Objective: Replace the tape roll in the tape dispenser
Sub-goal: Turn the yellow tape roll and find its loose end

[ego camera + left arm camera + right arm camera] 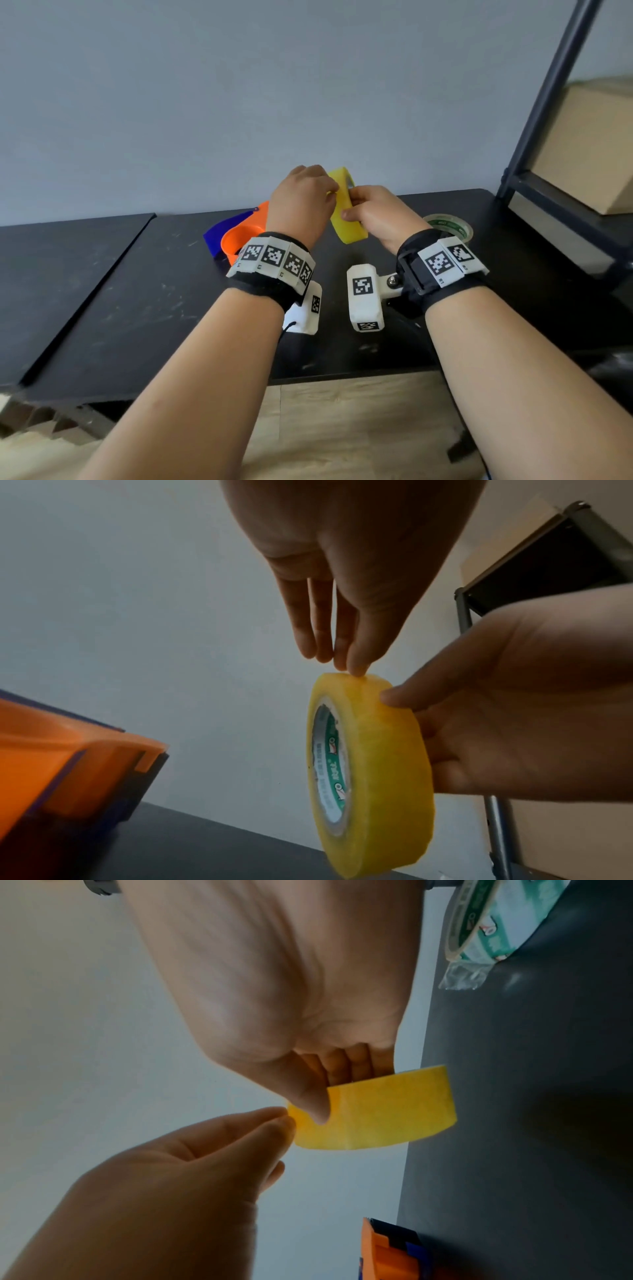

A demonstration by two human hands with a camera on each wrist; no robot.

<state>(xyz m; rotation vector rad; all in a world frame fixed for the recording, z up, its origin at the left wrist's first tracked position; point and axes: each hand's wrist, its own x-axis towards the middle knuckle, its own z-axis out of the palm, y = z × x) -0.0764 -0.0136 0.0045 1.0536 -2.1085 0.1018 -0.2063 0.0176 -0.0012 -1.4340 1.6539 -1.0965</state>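
Up above the black table (102, 308), near the middle of the head view, the yellow tape roll (346, 209) is held on edge, clear of the surface. The right hand (376, 214) grips it, thumb pressed on the outer band and fingers curled round the far side; in the left wrist view its green-printed core faces left. The left hand (301, 202) comes in from about ten o'clock of the roll, its fingertips (358, 666) bunched together and touching the top of the outer band; whether they pinch a loose tape end, I cannot tell. The orange and blue tape dispenser (236, 236) lies on the table at about eight o'clock from the roll, near the left wrist. A nearly spent tape roll (448, 228) with a green core rests flat at about four o'clock, just beyond the right wrist.
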